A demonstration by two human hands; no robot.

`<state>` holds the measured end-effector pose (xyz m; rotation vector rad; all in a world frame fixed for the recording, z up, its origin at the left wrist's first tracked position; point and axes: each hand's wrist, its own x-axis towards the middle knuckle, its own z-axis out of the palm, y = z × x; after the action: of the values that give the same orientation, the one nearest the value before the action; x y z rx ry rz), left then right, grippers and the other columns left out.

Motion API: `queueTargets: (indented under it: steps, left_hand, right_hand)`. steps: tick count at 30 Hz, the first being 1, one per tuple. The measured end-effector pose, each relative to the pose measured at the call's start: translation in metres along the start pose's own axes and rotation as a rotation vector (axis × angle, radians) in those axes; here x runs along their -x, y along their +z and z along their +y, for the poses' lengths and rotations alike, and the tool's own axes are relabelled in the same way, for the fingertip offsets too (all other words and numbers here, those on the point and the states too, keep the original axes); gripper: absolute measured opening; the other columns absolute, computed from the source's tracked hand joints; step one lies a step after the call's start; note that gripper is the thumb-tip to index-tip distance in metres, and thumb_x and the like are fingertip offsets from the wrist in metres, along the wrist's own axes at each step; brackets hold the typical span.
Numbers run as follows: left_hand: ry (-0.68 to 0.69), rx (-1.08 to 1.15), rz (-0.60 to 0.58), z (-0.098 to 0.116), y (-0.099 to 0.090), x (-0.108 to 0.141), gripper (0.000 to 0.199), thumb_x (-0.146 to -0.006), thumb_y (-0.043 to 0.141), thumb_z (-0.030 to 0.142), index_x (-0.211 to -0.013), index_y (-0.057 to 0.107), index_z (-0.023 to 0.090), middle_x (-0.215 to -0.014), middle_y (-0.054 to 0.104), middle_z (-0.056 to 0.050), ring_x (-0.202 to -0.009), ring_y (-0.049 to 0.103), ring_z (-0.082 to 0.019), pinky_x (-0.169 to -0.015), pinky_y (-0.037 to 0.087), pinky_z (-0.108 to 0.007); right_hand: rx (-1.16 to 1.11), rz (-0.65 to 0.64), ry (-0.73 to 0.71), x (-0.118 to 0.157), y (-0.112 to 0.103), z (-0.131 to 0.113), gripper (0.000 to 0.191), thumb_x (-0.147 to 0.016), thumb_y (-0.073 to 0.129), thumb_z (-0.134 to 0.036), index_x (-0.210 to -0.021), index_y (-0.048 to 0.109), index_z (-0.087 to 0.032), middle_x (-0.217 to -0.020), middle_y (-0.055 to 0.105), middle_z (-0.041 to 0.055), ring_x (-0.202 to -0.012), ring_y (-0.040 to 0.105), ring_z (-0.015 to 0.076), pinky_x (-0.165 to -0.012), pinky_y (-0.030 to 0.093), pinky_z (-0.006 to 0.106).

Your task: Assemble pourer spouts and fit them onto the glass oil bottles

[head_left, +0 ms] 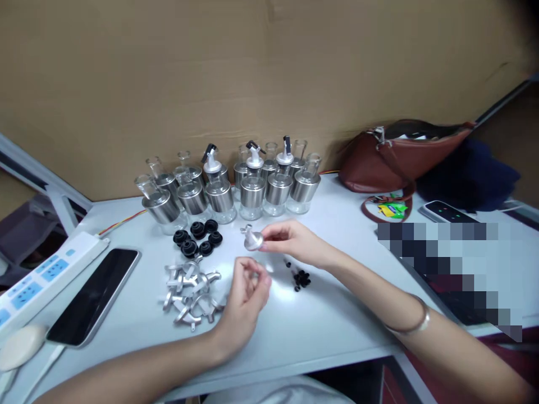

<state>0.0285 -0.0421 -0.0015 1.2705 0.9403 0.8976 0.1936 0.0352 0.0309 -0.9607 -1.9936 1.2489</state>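
My right hand point(290, 242) pinches a silver bottle pourer point(253, 241) by the edge of its round base, above the table. Just below it, my left hand point(248, 294) is closed, fingers curled toward the thumb; what it holds, if anything, I cannot make out. Left of that hand lies a heap of silver pourer parts point(191, 294). Black ribbed stoppers point(189, 247) sit behind the heap. Small black caps point(301, 278) are clustered under my right wrist. Beyond stand several glass bottles point(219, 196) with steel bands, three of them topped by silver pourers with black flip lids point(254, 150).
At left lie a phone point(95, 297), a white power strip point(46, 275) and a pale rounded object point(22, 347). A brown handbag point(379, 163) stands at back right, its strap around a green-yellow packet point(393, 210). A cardboard wall point(236, 73) closes the back.
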Motion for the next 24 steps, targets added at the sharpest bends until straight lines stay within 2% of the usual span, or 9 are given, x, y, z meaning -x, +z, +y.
queueTargets:
  steps: [3,6,10,12,14,19,21,24]
  left_hand:
    - [-0.027,0.134,0.110,-0.003,0.001,-0.003,0.035,-0.092,0.048,0.050,-0.110,0.029,0.028,-0.097,0.048,0.000,-0.066,0.051,-0.010,-0.058,0.043,-0.025]
    - [-0.057,0.195,0.092,-0.003,0.001,-0.004,0.053,-0.088,0.051,0.059,-0.123,0.030,0.026,-0.091,0.055,-0.001,-0.068,0.054,-0.013,-0.058,0.044,-0.026]
    - [-0.095,0.197,0.035,0.001,-0.001,-0.005,0.049,-0.085,0.049,0.065,-0.105,0.044,0.021,-0.071,0.052,0.003,-0.061,0.048,-0.010,-0.058,0.041,-0.024]
    - [-0.113,0.200,0.022,0.002,-0.002,-0.006,0.046,-0.086,0.048,0.065,-0.099,0.046,0.020,-0.069,0.050,0.004,-0.061,0.047,-0.010,-0.061,0.041,-0.024]
    - [-0.127,0.201,0.003,0.002,-0.003,-0.006,0.046,-0.087,0.046,0.064,-0.098,0.047,0.020,-0.069,0.052,0.003,-0.064,0.049,-0.011,-0.065,0.042,-0.025]
    - [-0.177,0.188,-0.043,0.000,-0.004,-0.006,0.047,-0.090,0.041,0.064,-0.097,0.051,0.019,-0.078,0.059,-0.002,-0.074,0.055,-0.014,-0.075,0.042,-0.030]
    - [-0.179,0.200,-0.055,0.000,-0.004,-0.007,0.045,-0.091,0.040,0.062,-0.097,0.051,0.019,-0.085,0.061,-0.003,-0.074,0.057,-0.015,-0.075,0.042,-0.030]
    - [-0.193,0.214,-0.042,0.001,-0.003,-0.007,0.042,-0.091,0.041,0.060,-0.095,0.050,0.019,-0.089,0.061,-0.003,-0.071,0.057,-0.013,-0.072,0.042,-0.029]
  right_hand:
    - [-0.169,-0.052,0.112,0.013,-0.004,0.005,0.025,-0.084,0.062,-0.037,-0.086,0.071,-0.013,-0.078,0.072,0.0042,-0.071,0.065,0.0137,-0.069,0.051,0.028]
    - [-0.332,-0.085,0.215,0.018,-0.001,0.004,0.023,-0.076,0.070,-0.038,-0.078,0.071,-0.015,-0.073,0.072,0.0019,-0.067,0.065,0.0127,-0.068,0.051,0.027]
    - [-0.583,-0.166,0.324,0.020,0.004,-0.002,0.021,-0.074,0.074,-0.036,-0.072,0.069,-0.016,-0.068,0.071,0.0015,-0.062,0.064,0.0128,-0.071,0.052,0.031]
    - [-0.482,-0.180,0.330,0.022,-0.001,-0.004,0.020,-0.075,0.073,-0.036,-0.072,0.070,-0.016,-0.064,0.069,0.0004,-0.058,0.060,0.0118,-0.064,0.050,0.028]
    - [-0.266,-0.148,0.318,0.024,-0.014,-0.004,0.017,-0.075,0.073,-0.033,-0.074,0.072,-0.017,-0.064,0.067,0.0002,-0.058,0.057,0.0114,-0.058,0.047,0.025]
    - [0.114,-0.084,0.271,0.029,-0.052,0.006,0.012,-0.080,0.065,-0.027,-0.076,0.074,-0.020,-0.071,0.071,0.0027,-0.063,0.062,0.0146,-0.060,0.049,0.026]
    - [0.218,-0.112,0.242,0.031,-0.057,0.009,0.010,-0.079,0.066,-0.025,-0.079,0.076,-0.022,-0.075,0.072,0.0027,-0.063,0.064,0.0150,-0.059,0.049,0.027]
    - [0.283,-0.181,0.193,0.032,-0.053,0.011,0.013,-0.078,0.068,-0.023,-0.087,0.077,-0.025,-0.082,0.073,0.0028,-0.065,0.064,0.0150,-0.059,0.049,0.026]
